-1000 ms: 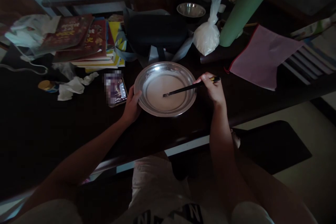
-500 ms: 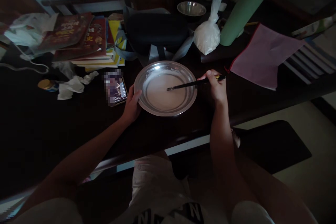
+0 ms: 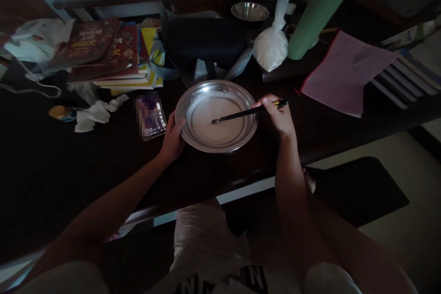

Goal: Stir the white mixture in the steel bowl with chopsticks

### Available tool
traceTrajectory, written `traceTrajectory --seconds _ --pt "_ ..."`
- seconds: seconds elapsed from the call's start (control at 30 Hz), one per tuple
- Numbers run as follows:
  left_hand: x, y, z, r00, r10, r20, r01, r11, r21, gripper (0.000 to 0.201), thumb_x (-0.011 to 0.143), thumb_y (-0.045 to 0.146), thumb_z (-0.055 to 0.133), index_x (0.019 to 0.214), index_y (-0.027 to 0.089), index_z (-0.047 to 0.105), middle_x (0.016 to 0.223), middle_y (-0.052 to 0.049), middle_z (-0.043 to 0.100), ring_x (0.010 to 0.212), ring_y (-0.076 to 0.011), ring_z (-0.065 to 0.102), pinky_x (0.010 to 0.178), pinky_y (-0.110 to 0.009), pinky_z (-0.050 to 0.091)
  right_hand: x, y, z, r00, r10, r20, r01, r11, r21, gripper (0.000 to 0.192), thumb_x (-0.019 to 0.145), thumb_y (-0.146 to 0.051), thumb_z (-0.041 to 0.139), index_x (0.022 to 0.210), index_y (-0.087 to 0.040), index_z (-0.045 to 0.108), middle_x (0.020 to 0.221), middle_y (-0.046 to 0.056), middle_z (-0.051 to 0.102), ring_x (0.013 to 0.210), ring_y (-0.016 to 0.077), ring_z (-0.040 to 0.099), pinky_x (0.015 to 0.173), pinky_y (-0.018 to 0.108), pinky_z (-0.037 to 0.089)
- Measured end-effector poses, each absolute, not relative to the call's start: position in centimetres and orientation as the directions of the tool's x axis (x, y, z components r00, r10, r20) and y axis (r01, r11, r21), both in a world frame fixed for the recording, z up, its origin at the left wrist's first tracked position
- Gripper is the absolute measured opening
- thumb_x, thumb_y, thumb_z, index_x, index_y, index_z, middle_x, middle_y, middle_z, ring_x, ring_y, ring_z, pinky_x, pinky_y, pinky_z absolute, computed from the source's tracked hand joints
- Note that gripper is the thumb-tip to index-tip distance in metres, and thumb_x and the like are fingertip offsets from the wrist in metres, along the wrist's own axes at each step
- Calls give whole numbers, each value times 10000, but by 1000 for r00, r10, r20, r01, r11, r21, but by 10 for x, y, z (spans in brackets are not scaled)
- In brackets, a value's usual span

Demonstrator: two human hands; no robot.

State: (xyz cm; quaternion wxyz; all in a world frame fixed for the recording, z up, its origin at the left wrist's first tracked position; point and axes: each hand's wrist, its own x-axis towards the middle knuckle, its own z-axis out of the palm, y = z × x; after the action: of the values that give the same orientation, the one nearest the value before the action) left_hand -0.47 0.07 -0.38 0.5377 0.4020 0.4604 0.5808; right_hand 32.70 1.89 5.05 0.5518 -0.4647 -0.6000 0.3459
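A wide metal basin (image 3: pixel 216 148) stands on the dark table and holds a pale, milky liquid (image 3: pixel 220 131). My left hand (image 3: pixel 173 138) grips its left rim, thumb on top and fingers below. In my right hand (image 3: pixel 279 115), at the basin's right side, are black chopsticks (image 3: pixel 237 114) with gold-marked ends, pinched close together. They slant across the right rim, and their tips touch the liquid near the middle. A phone (image 3: pixel 151 117) with a lit screen lies just left of my left hand.
Behind the basin sit a black case (image 3: pixel 205 41), a tied bag of white powder (image 3: pixel 271 49), a green cylinder (image 3: pixel 312 16) and a second metal bowl (image 3: pixel 250 11). Books (image 3: pixel 113 55), crumpled tissue (image 3: pixel 91 118) and a small jar (image 3: pixel 62 113) are left; a pink mesh pouch (image 3: pixel 347 73) lies right.
My right hand has shifted slightly left, and the chopstick tips have moved left and a little nearer me through the liquid. My left hand stays on the rim.
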Motion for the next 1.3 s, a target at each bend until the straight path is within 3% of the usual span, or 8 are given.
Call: traceTrajectory --seconds 0.13,0.3,0.47,0.6,0.77,0.9,1.07,1.3 --pt "-4 1 -3 -95 995 -27 -267 1 964 506 754 574 888 1146 297 727 1124 -42 779 1102 -299 740 955 -436 629 328 19 50 133 926 354 166 331 -929 524 902 -753 672 691 -279 741 646 -22 713 677 167 704 752 357 588" --pt "-5 1 -3 -89 996 -27 -273 2 962 480 763 561 883 1124 298 707 1107 -42 772 1110 -300 735 959 -439 626 327 19 50 41 945 323 191 310 -931 537 843 -795 706 690 -281 734 665 -12 721 766 198 741 797 378 601" --pt "-6 1 -4 -81 997 -18 -254 -3 967 499 772 570 863 1147 294 685 1117 -45 764 1157 -303 725 966 -419 616 328 19 50 137 933 333 214 301 -929 563 900 -790 638 681 -277 716 647 -7 708 724 188 724 771 371 599" --pt "-5 1 -5 -92 995 -24 -251 0 968 562 758 590 872 1205 300 692 1103 -33 768 1095 -281 736 936 -389 617 328 20 50 35 941 337 184 325 -928 555 854 -789 700 666 -267 720 653 -13 725 732 185 741 766 354 603" --pt "-5 2 -7 -94 995 -13 -241 -10 970 543 780 582 853 1203 285 687 1123 -38 760 1107 -276 728 960 -401 609 328 20 50 134 929 344 170 320 -932 569 875 -790 672 661 -265 717 629 -17 723 681 179 731 737 353 606" --pt "-6 2 -7 -93 996 -14 -236 -8 972 513 783 583 858 1172 294 688 1114 -40 762 1109 -284 728 946 -413 617 328 19 50 54 941 335 175 322 -931 548 855 -780 706 650 -272 721 641 -13 728 718 185 740 764 361 605" --pt "-4 1 -3 -109 993 -40 -289 7 957 531 717 577 923 1098 279 706 1111 -39 778 1078 -277 739 954 -398 623 329 20 48 149 921 359 175 332 -927 549 901 -763 666 674 -267 724 648 -12 728 705 176 733 750 355 598" --pt "-4 1 -4 -111 993 -45 -315 7 949 534 709 561 933 1113 282 722 1115 -31 792 1055 -277 755 938 -395 634 328 20 48 78 935 345 177 328 -928 511 866 -753 717 702 -269 740 670 -13 743 741 183 747 724 345 590"
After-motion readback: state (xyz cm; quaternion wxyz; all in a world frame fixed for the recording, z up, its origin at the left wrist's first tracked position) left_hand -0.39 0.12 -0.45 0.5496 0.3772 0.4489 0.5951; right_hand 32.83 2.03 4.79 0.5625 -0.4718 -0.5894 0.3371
